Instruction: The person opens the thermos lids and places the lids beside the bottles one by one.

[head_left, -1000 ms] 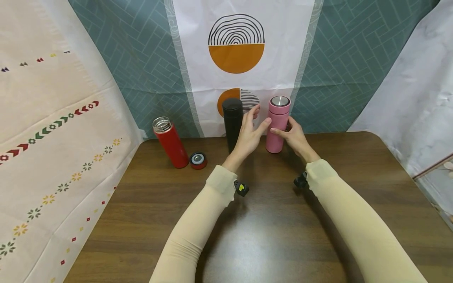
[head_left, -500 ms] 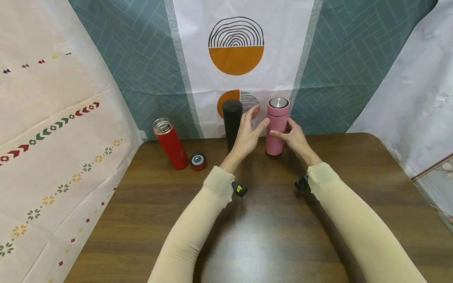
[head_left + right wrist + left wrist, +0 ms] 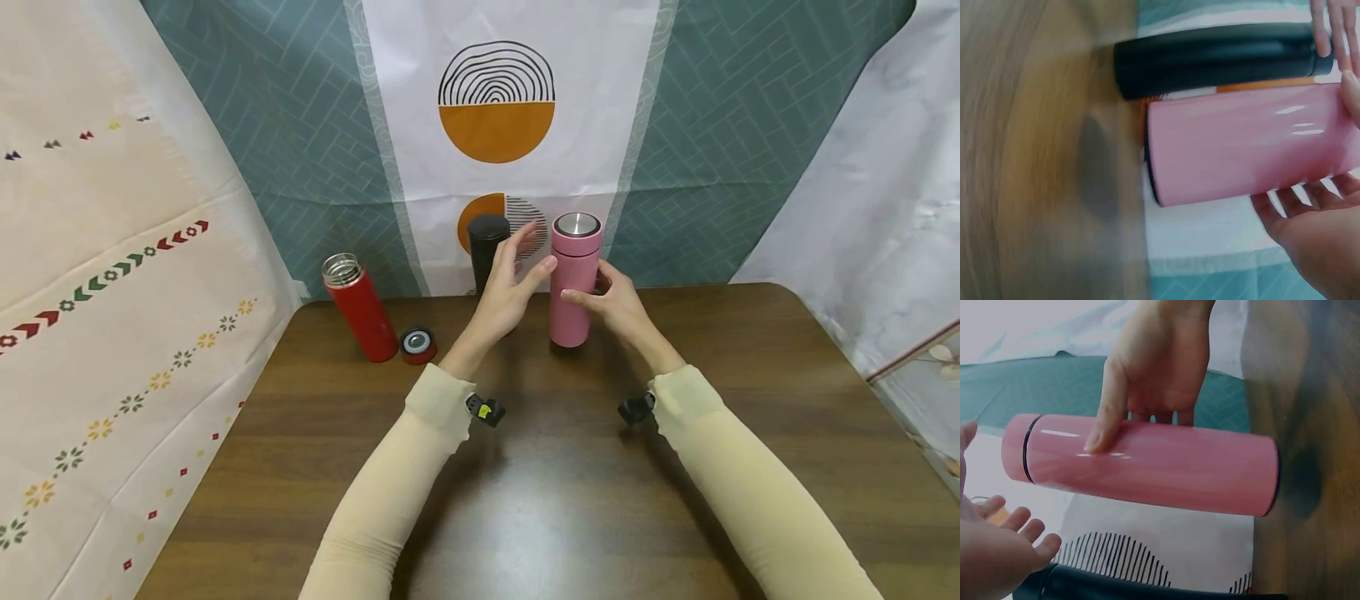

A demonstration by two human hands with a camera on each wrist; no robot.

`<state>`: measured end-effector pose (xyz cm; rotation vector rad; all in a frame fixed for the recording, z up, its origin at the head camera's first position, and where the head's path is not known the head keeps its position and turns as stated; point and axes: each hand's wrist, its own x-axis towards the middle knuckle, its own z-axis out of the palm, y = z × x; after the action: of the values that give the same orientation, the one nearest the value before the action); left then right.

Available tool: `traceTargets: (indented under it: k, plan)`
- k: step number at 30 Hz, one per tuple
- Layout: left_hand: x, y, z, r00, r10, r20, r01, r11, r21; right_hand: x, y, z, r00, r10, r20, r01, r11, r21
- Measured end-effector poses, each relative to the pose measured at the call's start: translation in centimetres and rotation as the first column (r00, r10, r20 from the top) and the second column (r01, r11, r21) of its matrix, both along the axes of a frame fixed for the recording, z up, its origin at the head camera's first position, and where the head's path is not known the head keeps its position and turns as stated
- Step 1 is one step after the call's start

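A pink thermos bottle (image 3: 573, 273) with a metal-topped lid is held upright by my right hand (image 3: 622, 312). The thumb lies across its front, and the other fingers go round behind it. In the left wrist view the base of the thermos (image 3: 1210, 469) appears slightly off the table, with its shadow apart from it. My left hand (image 3: 501, 300) is just left of the bottle, fingers spread and holding nothing. Behind that hand stands a black bottle (image 3: 484, 250), partly hidden by it; its lid end and body (image 3: 1222, 59) show in the right wrist view.
At the back left of the wooden table (image 3: 570, 500) stands an open red thermos bottle (image 3: 364, 318). Its red and black lid (image 3: 417, 345) lies beside it, inner side up. A patterned cloth (image 3: 720, 167) hangs right behind the table's back edge.
My right hand has brought the pink thermos a little left and toward me, raising it slightly. My left hand has shifted left and nearer, with its fingers still spread.
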<state>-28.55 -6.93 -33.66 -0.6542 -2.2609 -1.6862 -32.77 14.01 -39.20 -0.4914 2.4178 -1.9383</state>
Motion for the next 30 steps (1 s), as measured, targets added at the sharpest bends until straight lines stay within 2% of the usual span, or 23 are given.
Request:
traceTargets:
  k: [6, 15, 22, 30]
  plan:
    - [0.9, -1.3, 0.1, 0.998, -0.068, 0.015, 0.068, 0.998, -0.006, 1.8, -1.0, 0.0, 0.996, 0.087, 0.034, -0.086, 0.996, -0.031]
    - [1.8, -2.6, 0.0, 0.985, -0.17, 0.025, 0.17, 0.985, 0.001, 4.3, -2.0, -0.1, 0.986, 0.158, 0.059, -0.153, 0.985, -0.074]
    - [2.6, -3.3, 0.1, 0.977, -0.21, 0.03, 0.21, 0.978, 0.005, 5.5, -2.1, -0.1, 0.977, 0.214, 0.022, -0.213, 0.976, -0.051]
    - [3.0, -3.7, 0.3, 0.959, -0.282, 0.039, 0.282, 0.959, 0.009, 6.2, -1.9, 0.2, 0.961, 0.277, 0.001, -0.276, 0.958, -0.077]
